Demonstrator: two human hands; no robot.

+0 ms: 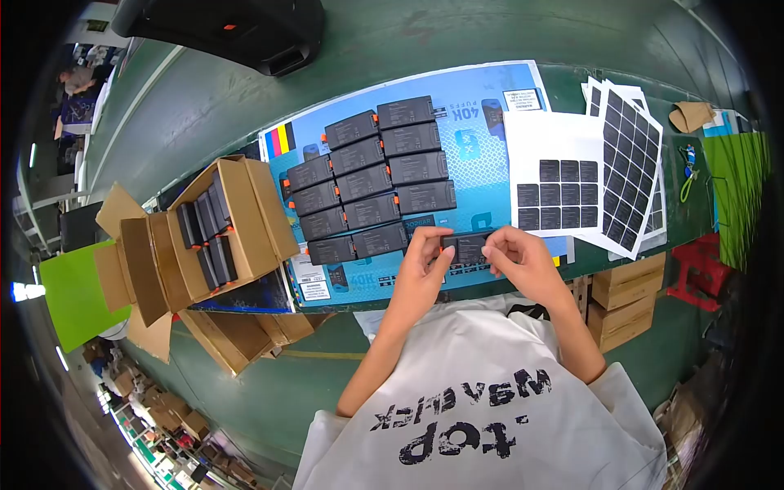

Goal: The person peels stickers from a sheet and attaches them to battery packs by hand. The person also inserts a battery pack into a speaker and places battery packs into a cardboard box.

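Note:
A black rectangular pack [469, 250] with a printed dark label lies in front of me, near the table's front edge. My left hand [425, 265] grips its left end between thumb and fingers. At the right end, my right hand [520, 257] is closed with thumb and forefinger on the pack; whether it also pinches a label's edge I cannot make out. Rows of similar black packs [365, 182] with orange end pieces lie just beyond my left hand. White sheets of black labels [559, 175] are to the right, one with part of its labels gone.
A blue printed sheet [478, 175] covers the table under the packs. On the left stands an open cardboard box [260, 208] holding more packs. A black case [224, 33] is at the back. Cardboard boxes [625, 302] and a red stool [700, 273] stand below, right.

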